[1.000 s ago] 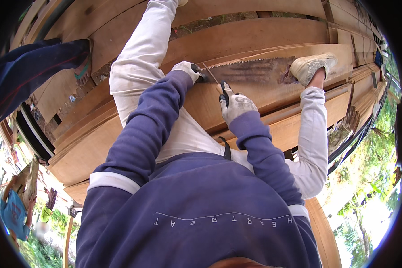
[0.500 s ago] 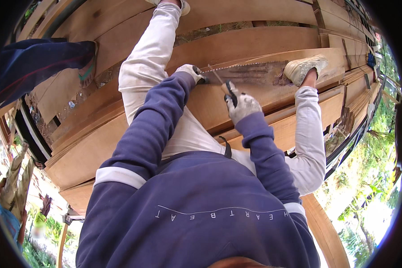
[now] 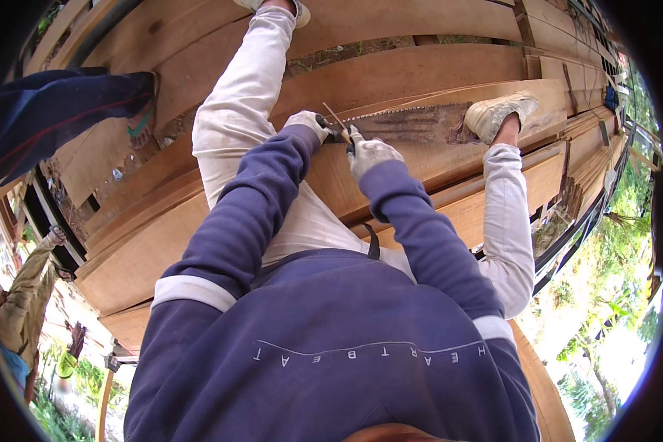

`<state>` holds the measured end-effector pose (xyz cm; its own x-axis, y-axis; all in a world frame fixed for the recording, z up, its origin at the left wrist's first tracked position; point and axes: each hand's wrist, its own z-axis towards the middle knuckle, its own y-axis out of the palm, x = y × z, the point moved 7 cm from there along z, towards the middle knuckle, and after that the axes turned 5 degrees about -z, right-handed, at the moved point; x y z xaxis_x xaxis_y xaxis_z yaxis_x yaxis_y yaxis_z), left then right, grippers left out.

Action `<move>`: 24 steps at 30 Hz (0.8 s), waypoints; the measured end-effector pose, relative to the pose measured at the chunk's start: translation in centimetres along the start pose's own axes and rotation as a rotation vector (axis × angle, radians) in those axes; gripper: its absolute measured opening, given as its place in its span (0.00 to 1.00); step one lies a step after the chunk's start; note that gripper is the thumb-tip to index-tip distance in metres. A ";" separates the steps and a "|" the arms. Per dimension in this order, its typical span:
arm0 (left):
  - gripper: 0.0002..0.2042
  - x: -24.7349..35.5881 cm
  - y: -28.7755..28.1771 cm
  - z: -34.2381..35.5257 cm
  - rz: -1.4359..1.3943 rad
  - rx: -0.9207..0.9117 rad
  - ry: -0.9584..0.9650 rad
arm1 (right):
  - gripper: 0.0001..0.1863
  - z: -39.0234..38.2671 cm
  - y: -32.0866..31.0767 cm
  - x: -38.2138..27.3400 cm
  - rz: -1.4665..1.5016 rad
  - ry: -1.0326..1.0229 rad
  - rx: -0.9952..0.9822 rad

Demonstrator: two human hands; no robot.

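A hand saw with a brown, stained blade [image 3: 412, 125] lies on its side on the planks, its toothed edge facing away from me. The saw's wide end reaches my right shoe [image 3: 495, 116], which presses beside or on it; the contact is partly hidden. My left hand [image 3: 308, 124], in a white glove with dark fingertips, is closed on the saw's narrow end. My right hand [image 3: 374, 155], gloved alike, is closed round a thin file [image 3: 334, 115]. The file slants across the toothed edge, close to my left fingers.
Wide brown planks [image 3: 412, 70] lie under and ahead of me, with gaps between some. More boards are stacked at the right [image 3: 593, 158]. Another person's leg in dark trousers [image 3: 74, 103] stands at the left; a further person [image 3: 26, 302] is at the lower left.
My right hand has moved left along the saw with the file, coming close to my left hand. The left hand has shifted only slightly. The saw stays in place.
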<state>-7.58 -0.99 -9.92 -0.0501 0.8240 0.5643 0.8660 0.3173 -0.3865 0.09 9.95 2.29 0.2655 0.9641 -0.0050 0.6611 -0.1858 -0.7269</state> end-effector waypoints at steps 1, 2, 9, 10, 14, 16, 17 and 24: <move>0.15 0.2 -0.4 0.4 0.001 0.029 0.027 | 0.21 1.1 -0.2 -0.3 -0.001 -0.003 0.004; 0.14 -0.2 -0.2 0.3 -0.076 0.022 -0.001 | 0.21 1.4 -0.8 -0.2 0.011 -0.015 0.021; 0.15 -1.3 0.2 1.4 -0.143 0.042 0.007 | 0.26 -3.2 -0.9 5.7 0.584 0.147 0.605; 0.15 -1.1 0.2 1.4 -0.161 0.048 0.017 | 0.25 -3.4 -0.2 6.1 0.716 0.233 0.484; 0.15 -3.6 2.0 4.8 -0.274 0.118 0.210 | 0.26 -4.2 1.9 6.9 1.101 0.242 0.367; 0.15 -3.7 1.9 5.5 -0.192 0.193 0.313 | 0.27 -4.7 2.9 7.0 0.952 0.221 0.377; 0.17 -0.9 1.6 3.4 -0.183 0.184 0.393 | 0.27 -5.2 4.3 7.8 0.804 0.269 0.389; 0.12 -4.4 1.0 7.7 -0.097 0.191 0.276 | 0.27 -4.6 3.4 4.2 0.644 0.060 0.289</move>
<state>-10.31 -0.70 -18.40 0.0313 0.6363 0.7708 0.7540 0.4912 -0.4361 6.62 12.48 2.96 0.5846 0.6656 -0.4640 0.1486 -0.6500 -0.7452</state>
